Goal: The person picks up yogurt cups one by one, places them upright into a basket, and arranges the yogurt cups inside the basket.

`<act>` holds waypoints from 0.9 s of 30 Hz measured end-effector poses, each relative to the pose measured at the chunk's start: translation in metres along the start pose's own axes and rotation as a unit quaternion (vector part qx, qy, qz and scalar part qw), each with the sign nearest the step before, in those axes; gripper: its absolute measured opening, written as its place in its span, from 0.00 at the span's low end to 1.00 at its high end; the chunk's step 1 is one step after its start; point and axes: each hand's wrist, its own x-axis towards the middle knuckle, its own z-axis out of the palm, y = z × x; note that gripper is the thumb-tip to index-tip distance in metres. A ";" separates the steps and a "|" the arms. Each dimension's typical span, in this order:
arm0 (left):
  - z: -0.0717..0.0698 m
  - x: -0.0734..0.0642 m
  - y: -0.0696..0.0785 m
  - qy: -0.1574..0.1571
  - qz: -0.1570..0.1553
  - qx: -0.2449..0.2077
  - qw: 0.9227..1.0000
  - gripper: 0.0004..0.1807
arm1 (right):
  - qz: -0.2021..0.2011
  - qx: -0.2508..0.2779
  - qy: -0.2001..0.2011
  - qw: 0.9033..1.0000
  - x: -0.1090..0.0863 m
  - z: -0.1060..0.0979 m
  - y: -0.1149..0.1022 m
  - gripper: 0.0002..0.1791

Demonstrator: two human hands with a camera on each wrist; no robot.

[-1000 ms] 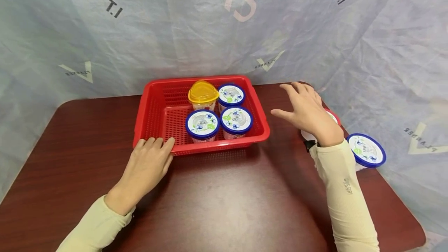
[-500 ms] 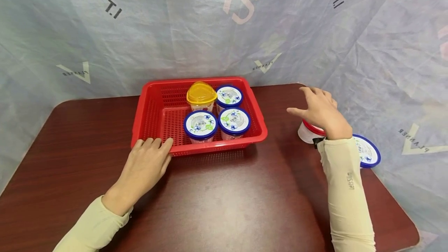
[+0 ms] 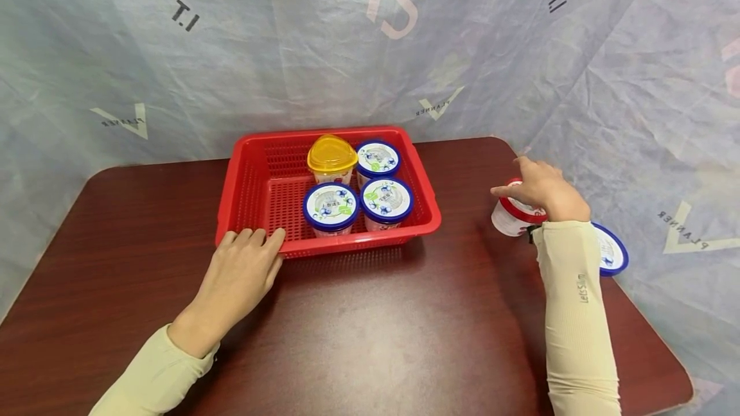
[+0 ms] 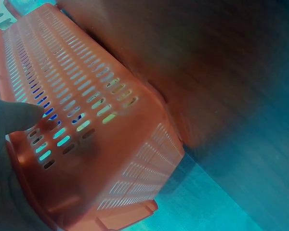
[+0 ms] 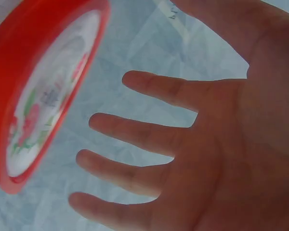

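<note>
My left hand point(image 3: 236, 281) holds the near rim of a red plastic basket point(image 3: 347, 248) at its left end. In the left wrist view the thumb point(image 4: 21, 117) lies against the outside of the slotted wall; the other fingers are hidden there. Over a white cup with a red lid point(image 3: 507, 219) hovers my right hand point(image 3: 549, 192), which partly covers it in the head view. The right wrist view has the spread, straight fingers point(image 5: 139, 132) of that hand apart from the red lid point(image 5: 12, 82). Nothing is in its palm.
Inside the basket stand a cup with a yellow lid point(image 3: 332, 154) and three blue-lidded cups point(image 3: 386, 199), grouped to the right. Another blue-lidded cup point(image 3: 613, 250) is partly behind my right wrist at the table's right edge. A printed cloth point(image 3: 231, 50) hangs behind the table point(image 3: 370, 332).
My right hand has moved right and down toward the red-lidded cup, whose lid has come more into view. My left hand stays on the basket rim.
</note>
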 end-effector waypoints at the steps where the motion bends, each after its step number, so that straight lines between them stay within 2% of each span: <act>1: 0.000 0.000 0.000 0.002 0.000 0.000 1.000 0.19 | 0.000 -0.002 -0.001 1.000 0.001 0.001 0.001 0.49; 11: 0.002 -0.001 0.000 0.008 0.002 0.002 1.000 0.18 | 0.043 -0.006 -0.058 0.997 0.004 0.006 0.009 0.58; 14: 0.001 0.000 0.000 0.006 0.002 0.003 1.000 0.19 | 0.049 -0.007 -0.068 0.996 0.004 0.007 0.010 0.57; 21: 0.001 0.000 0.001 -0.001 -0.001 0.000 1.000 0.18 | 0.056 0.006 -0.063 0.996 0.006 0.010 0.012 0.48; 27: 0.001 0.000 0.000 -0.004 -0.004 0.002 1.000 0.19 | 0.050 0.005 -0.058 0.997 0.009 0.010 0.009 0.52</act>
